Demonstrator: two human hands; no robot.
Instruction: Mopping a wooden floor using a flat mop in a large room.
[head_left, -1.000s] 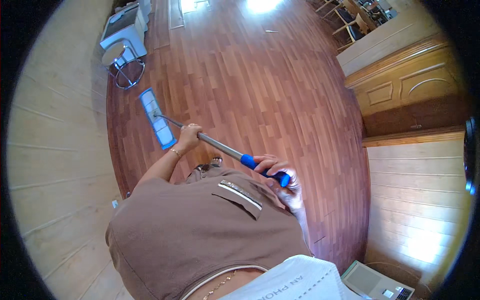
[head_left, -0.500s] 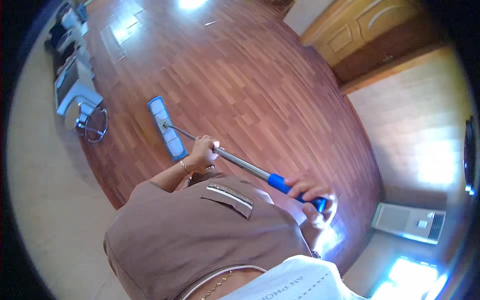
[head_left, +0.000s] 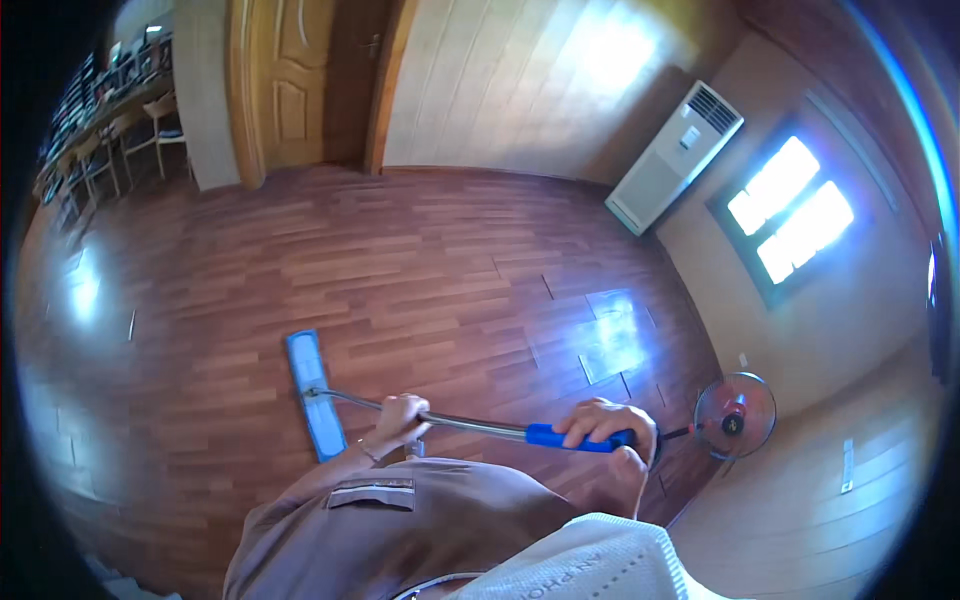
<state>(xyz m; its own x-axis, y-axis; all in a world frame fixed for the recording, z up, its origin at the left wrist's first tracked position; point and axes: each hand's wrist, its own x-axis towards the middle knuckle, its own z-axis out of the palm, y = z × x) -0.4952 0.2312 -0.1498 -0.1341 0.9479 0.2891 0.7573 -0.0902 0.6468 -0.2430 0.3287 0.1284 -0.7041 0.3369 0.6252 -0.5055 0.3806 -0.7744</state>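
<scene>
Fingers of the left hand (head_left: 400, 417) wrap the mop pole (head_left: 470, 426); right hand (head_left: 608, 428) fingers clasp its blue grip (head_left: 548, 436).

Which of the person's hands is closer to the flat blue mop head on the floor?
Left. The left hand grips the metal pole near the mop head; the right hand holds the blue grip at the far end.

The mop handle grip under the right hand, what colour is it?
Blue foam grip on the metal mop handle, in the head view.
</scene>
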